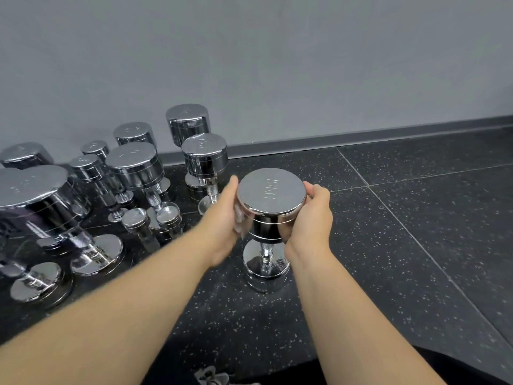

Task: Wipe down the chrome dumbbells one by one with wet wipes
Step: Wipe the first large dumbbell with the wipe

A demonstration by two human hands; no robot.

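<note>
Dark clothing and a crumpled grey scrap, too cut off to identify, lie nearest. Beyond them both bare forearms reach to the dumbbell, which stands on end on the floor, marked 10KG on top. The right hand has its fingers curled round the upper head. The left hand cups the other side with a pale, blurred wipe under its palm, its fingers mostly hidden. Standing on one end, the weight could tip if the rubbing pushes sideways harder than the right hand braces. Wet chrome may also slip through the grip and fall against the other dumbbells just to the left. The floor is black rubber tiling flecked white, meeting a grey wall at a grey skirting board.
</note>
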